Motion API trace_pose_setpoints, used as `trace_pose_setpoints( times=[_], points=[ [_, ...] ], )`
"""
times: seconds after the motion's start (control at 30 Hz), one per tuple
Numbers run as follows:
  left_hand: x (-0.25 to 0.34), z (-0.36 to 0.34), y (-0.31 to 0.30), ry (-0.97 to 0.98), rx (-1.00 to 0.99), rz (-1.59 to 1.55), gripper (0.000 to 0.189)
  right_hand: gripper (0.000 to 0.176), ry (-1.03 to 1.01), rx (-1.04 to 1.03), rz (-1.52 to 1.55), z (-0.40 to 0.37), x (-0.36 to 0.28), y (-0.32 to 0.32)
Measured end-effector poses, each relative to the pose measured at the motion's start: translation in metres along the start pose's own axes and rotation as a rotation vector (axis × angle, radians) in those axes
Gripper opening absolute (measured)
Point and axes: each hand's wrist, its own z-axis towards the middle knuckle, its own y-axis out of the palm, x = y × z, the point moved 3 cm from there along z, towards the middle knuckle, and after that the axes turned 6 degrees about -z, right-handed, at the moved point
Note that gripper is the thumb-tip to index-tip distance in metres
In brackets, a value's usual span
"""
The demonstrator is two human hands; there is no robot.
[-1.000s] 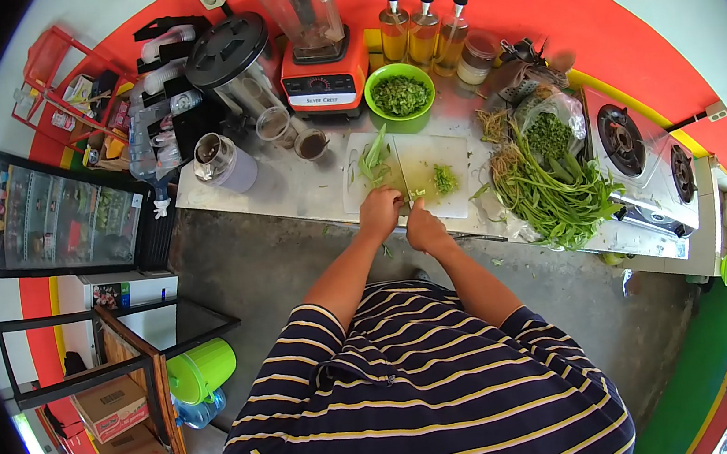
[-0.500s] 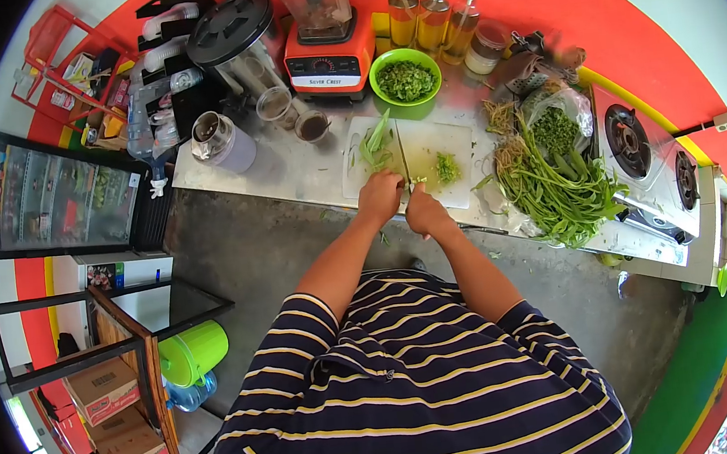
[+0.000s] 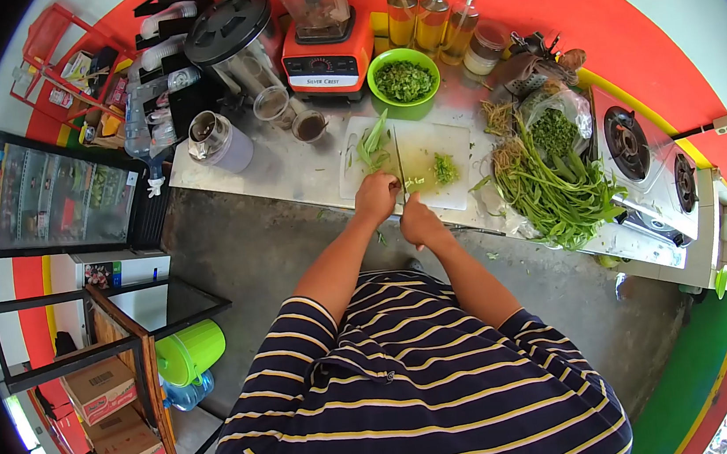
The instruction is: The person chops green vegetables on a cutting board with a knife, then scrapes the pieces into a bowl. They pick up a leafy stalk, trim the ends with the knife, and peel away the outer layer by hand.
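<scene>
R hand closed round knife handle (blade seen nearly edge-on), at near edge of white cutting board on bench. L hand closed, fingers bunched just L of blade; can't tell what's pinched. Leafy greens on board's L side, chopped pieces on R. Green bowl w/ chopped greens behind board.

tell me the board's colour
The board is mostly white, stained yellowish-green; best seen in the head view.
</scene>
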Motion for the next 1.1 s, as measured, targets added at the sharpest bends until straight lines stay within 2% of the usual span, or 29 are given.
trace_pose_setpoints(
  times=[0.07,0.17,0.2,0.3,0.4,0.53,0.6,0.73,0.9,0.93,1.0,1.03,1.1],
  points=[
    [0.001,0.002,-0.001,-0.021,0.000,0.007,0.007,0.031,-0.090,0.155,-0.217,0.011,0.010,0.017],
    [0.002,-0.001,-0.002,-0.027,-0.004,-0.003,0.007,0.034,-0.054,0.085,-0.166,0.012,-0.002,0.002],
    [0.003,-0.002,-0.003,0.007,-0.003,-0.014,0.007,0.036,-0.010,-0.021,-0.076,-0.001,-0.014,-0.016],
    [0.000,-0.003,-0.001,0.006,0.016,-0.011,0.008,0.037,0.018,-0.061,0.000,-0.010,-0.015,-0.021],
    [0.005,-0.003,-0.002,-0.033,0.027,-0.003,0.008,0.035,-0.041,0.057,-0.067,-0.007,0.000,0.006],
    [0.003,-0.006,0.000,-0.083,-0.005,0.004,0.006,0.034,-0.094,0.040,-0.151,0.004,-0.004,-0.001],
    [-0.001,-0.005,0.001,-0.016,-0.001,-0.011,0.006,0.034,-0.027,-0.069,-0.030,-0.007,-0.018,-0.024],
    [0.000,-0.006,0.000,0.008,0.026,-0.008,0.006,0.035,-0.004,-0.054,0.014,-0.017,-0.012,-0.013],
    [0.003,-0.008,-0.003,-0.063,0.000,-0.023,0.008,0.035,-0.130,0.066,-0.180,0.015,0.009,0.023],
    [-0.006,-0.010,0.004,-0.069,-0.007,-0.018,0.008,0.035,-0.128,0.058,-0.173,0.009,0.003,0.015],
    [-0.014,-0.007,0.008,0.110,0.056,0.014,0.010,0.033,-0.044,-0.011,0.059,0.000,-0.004,-0.005],
    [-0.013,-0.007,0.005,0.130,0.035,0.029,0.010,0.033,-0.039,0.001,0.089,-0.001,-0.001,-0.007],
    [-0.015,-0.013,0.000,-0.006,0.040,-0.224,0.017,0.035,-0.048,-0.011,0.183,-0.005,0.012,-0.013]
  ],
)
